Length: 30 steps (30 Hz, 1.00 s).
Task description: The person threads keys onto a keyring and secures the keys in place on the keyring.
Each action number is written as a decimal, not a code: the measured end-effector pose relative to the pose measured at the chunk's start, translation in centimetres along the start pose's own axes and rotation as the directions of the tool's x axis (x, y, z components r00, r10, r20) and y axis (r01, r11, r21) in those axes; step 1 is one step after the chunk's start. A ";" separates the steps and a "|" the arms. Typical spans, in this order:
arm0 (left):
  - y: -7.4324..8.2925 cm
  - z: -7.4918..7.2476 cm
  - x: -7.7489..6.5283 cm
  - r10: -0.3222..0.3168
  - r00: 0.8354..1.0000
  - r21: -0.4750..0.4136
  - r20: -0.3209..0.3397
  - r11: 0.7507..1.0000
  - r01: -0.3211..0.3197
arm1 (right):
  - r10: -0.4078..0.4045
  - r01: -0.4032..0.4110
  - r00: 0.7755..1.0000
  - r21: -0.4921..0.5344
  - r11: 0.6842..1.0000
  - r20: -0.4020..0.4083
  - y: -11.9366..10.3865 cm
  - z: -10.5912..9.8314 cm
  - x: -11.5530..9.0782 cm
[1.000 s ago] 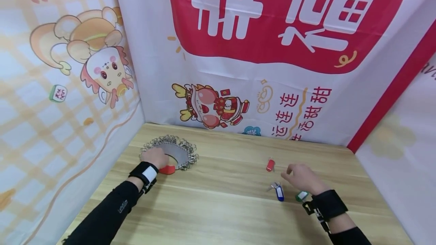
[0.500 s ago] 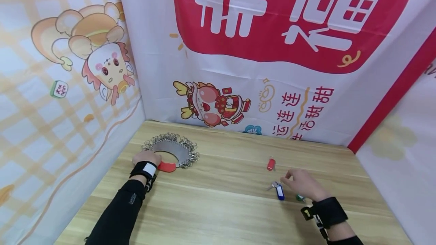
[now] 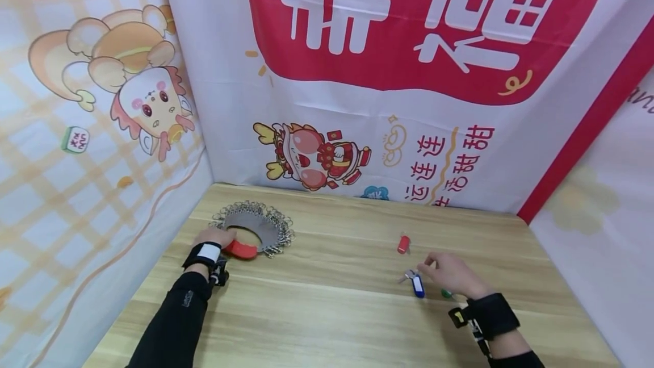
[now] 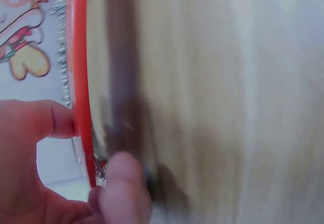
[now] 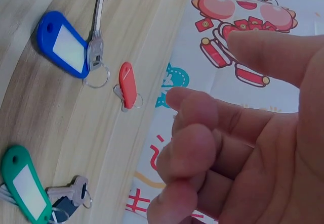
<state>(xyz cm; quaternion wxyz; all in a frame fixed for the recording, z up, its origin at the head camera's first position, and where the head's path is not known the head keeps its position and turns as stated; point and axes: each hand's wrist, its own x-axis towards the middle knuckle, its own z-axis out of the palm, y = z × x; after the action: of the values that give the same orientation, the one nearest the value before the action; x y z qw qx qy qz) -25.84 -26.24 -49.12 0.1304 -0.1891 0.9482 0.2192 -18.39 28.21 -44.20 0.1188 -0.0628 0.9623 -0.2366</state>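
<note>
At the left of the table lies a grey crescent-shaped plate [image 3: 254, 224] fringed with many small metal rings, with a red handle [image 3: 241, 250] across its open side. My left hand [image 3: 213, 236] pinches the handle's left end. In the left wrist view the thumb is on one side of the red handle [image 4: 80, 62], with fingers at its other side. My right hand [image 3: 452, 273] hovers at the right with loosely bent fingers, holding nothing. Nearest to it are a blue key tag [image 3: 418, 285] with a key and a partly hidden green key tag [image 3: 447, 293].
A red key tag [image 3: 403, 244] with a key lies farther back on the wooden table [image 3: 327, 311]. Printed cloth walls stand at the left, back [image 3: 332, 95] and right of the table. In the right wrist view, keys [image 5: 68, 191] lie beside the green tag.
My left hand has moved back to the handle's left end and taken hold of it; the handle has shifted slightly left and tilted. The right hand has moved only slightly, covering more of the green tag.
</note>
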 end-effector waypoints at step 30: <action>-0.7 2.3 1.7 -0.012 0.994 -0.910 0.110 0.401 0.106 | -0.011 0.011 1.000 -0.005 1.000 -0.025 1.3 -0.6 -0.8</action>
<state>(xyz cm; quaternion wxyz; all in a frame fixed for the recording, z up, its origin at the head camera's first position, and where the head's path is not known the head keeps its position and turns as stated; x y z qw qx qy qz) -26.68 -26.29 -51.92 0.0543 -0.2533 0.6607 0.7046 -17.82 29.74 -44.10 0.1052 -0.0653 0.9640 -0.2355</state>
